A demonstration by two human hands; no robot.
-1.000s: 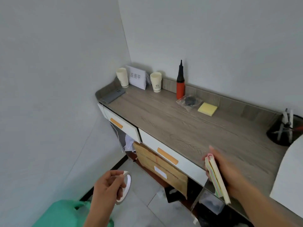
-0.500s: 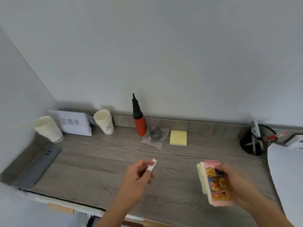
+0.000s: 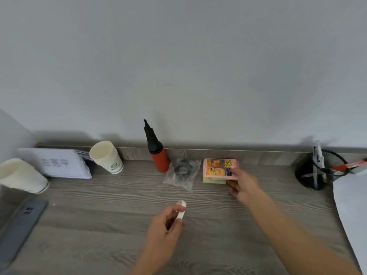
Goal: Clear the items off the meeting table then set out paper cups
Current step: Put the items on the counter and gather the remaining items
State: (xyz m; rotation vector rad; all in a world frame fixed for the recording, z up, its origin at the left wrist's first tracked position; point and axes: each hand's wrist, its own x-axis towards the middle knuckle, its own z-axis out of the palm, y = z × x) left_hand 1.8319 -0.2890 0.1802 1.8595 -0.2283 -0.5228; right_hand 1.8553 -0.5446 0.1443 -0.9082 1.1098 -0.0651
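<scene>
notepad (image 3: 218,168) lies at the back of the wooden counter (image 3: 99,225), just right of the plastic bag (image 3: 182,172) and close to the rear ledge, its long side running left to right along the wall. my right hand (image 3: 241,185) meets it from the near right, thumb on the cover and fingers curled under that corner, gripping it (a yellow edge shows beneath, and i cannot tell whether the stack lies flat). my left hand (image 3: 164,229) is farther off, nearer me and to the left, pinching a small white roll (image 3: 181,210). the right is the closer hand, so i judge the letting go falls to it. a paper cup (image 3: 106,156) stands well off to the left.
</scene>
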